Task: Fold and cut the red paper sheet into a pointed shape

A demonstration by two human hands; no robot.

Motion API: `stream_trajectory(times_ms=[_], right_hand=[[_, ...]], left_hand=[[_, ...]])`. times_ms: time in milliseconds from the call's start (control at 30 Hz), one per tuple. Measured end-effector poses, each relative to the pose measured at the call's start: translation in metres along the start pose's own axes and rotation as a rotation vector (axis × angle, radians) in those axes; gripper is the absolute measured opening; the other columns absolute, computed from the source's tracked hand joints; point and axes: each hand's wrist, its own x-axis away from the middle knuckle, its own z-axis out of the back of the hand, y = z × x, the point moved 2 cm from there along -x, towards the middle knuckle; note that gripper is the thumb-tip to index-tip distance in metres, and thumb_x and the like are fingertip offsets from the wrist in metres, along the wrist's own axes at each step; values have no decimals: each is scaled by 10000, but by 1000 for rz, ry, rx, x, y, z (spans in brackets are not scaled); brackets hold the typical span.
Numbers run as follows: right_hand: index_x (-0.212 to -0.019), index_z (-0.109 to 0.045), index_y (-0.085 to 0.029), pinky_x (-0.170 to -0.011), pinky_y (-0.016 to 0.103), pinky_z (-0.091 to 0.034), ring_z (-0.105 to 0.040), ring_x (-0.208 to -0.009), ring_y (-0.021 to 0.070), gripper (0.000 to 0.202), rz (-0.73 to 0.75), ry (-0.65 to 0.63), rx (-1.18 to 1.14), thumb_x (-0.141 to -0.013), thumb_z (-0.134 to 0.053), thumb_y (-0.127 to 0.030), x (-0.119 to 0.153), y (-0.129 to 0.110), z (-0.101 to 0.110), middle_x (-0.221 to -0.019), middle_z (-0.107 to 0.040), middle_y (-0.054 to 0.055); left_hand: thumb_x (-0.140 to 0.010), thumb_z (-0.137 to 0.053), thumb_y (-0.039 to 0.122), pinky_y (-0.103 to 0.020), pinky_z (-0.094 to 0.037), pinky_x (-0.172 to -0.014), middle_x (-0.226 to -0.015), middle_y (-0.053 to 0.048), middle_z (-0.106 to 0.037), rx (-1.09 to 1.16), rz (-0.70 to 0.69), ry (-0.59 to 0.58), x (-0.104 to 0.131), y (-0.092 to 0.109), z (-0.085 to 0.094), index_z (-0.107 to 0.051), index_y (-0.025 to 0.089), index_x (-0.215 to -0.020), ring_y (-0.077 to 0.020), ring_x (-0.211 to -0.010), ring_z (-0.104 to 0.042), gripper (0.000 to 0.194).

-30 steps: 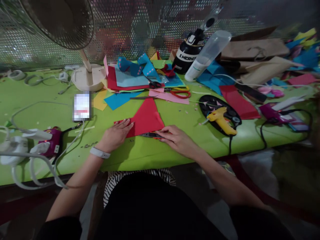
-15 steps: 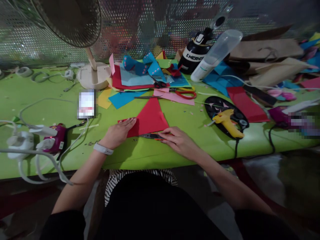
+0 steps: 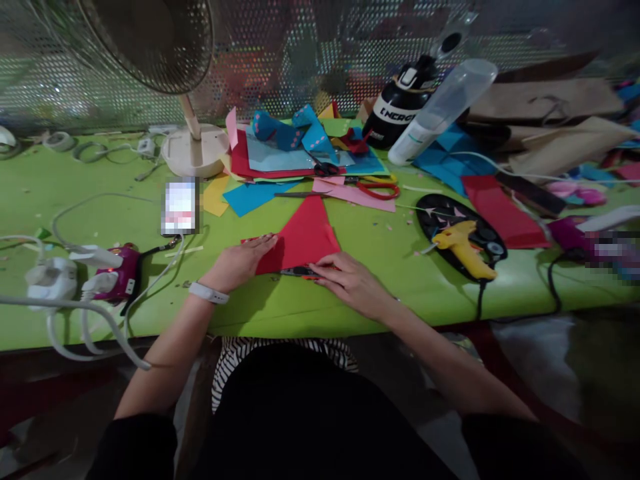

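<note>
A red sheet point(image 3: 305, 237), paper or felt, lies in front of me with its narrow end pointing away. My left hand point(image 3: 245, 260) presses flat on its left side, fingers stretched out. Along its near edge are red-handled scissors point(image 3: 296, 271), dark blades pointing left and partly under the sheet. My right hand point(image 3: 353, 280) has its fingers closed around their handle, close to the sheet's near right corner. The fingers hide most of the handle.
Beyond the sheet are larger scissors point(image 3: 383, 190) and a pile of coloured sheets point(image 3: 250, 160). A yellow glue gun point(image 3: 467, 250) rests on a black tray point(image 3: 425, 208) at right. A phone point(image 3: 180, 207), power adapters point(image 3: 117, 273) and cables lie left. A fan point(image 3: 195, 150) stands behind.
My right hand and the scissors have slid slightly left along the sheet's near edge. My left hand stays pressed on the sheet. The whole view has shifted a little.
</note>
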Motion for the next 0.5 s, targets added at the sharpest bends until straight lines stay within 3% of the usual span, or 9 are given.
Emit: stream_trajectory(times_ms=[100, 200, 333, 500], right_hand=[[-1282, -605, -246, -845, 450, -541, -598, -996, 244, 352, -7, 4, -1, -948, -503, -207, 2, 4, 3, -1063, -631, 106], [-1282, -606, -266, -844, 453, -541, -599, -996, 245, 353, -23, 8, -4, -947, -507, -217, 5, 6, 6, -1062, -633, 101], [-1280, -604, -243, -848, 447, -543, -597, -997, 241, 343, -11, 3, -7, -954, -501, -222, 2, 1, 0, -1074, -629, 104], [-1282, -601, -236, -841, 452, -547, -594, -1002, 250, 346, -4, -2, 0, -952, -496, -216, -6, -6, -7, -1078, -630, 109]], left_hand=[[-949, -401, 182, -383, -422, -1075, -1449, -72, -502, 78, -6, 42, 4, -8, 6, -524, 213, -1363, -195, -1291, -500, 433], [-927, -473, 235, -392, -463, -1009, -1257, -92, -619, 108, -7, 89, 7, -17, 9, -647, 226, -1229, -213, -1149, -577, 349], [-916, -489, 261, -343, -496, -916, -1145, -95, -601, 178, 12, 81, 7, -23, 8, -663, 229, -1210, -182, -991, -614, 343], [-912, -498, 254, -342, -481, -941, -1143, -97, -587, 233, 20, 84, 6, -23, 6, -669, 205, -1198, -177, -1000, -602, 337]])
